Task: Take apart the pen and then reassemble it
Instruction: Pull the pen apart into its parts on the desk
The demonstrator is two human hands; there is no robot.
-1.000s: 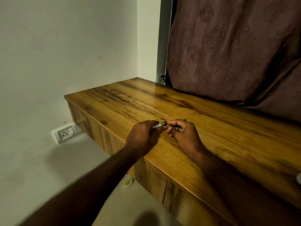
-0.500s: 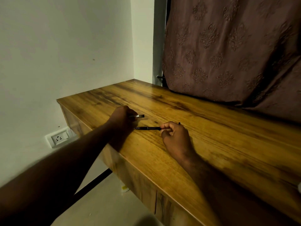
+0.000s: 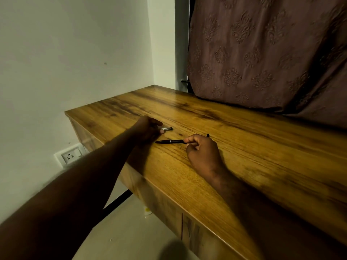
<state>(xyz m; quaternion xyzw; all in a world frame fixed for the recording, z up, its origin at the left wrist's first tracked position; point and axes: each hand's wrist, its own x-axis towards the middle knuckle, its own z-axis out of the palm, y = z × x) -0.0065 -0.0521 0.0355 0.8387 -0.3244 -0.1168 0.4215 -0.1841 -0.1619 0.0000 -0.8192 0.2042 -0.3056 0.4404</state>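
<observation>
- Pen barrel: slim, black and smooth, probably plastic or lacquered metal, it lies low over the table with its fine pointed tip aimed towards 9 o'clock.
- The right hand grasps the barrel's rear end, fingers curled round it and knuckles up. A dark end pokes out past the knuckles at 1 o'clock.
- At 10 o'clock from that hand, the left hand pinches the near end of a short silver-and-black cap piece between thumb and forefinger. The piece sits at or just above the wood, apart from the barrel.
- Judged from this, the take-apart step is under way: one piece is off and about to be parked. The next move calls for letting it go where its round body will not roll away. Both hands are then free to twist or pull the barrel's remaining sections with a firm fingertip grip, since the glossy surface looks slippery.
- The long wooden table has a glossy, yellow-brown streaked grain and a hard, flat top, with cabinet fronts beneath.
- At 8 o'clock, below the table edge, a white wall socket sits in the plain matt wall.
- At 1 o'clock, beyond the table, hangs a dull mauve curtain embossed with floral motifs, soft and folded.
</observation>
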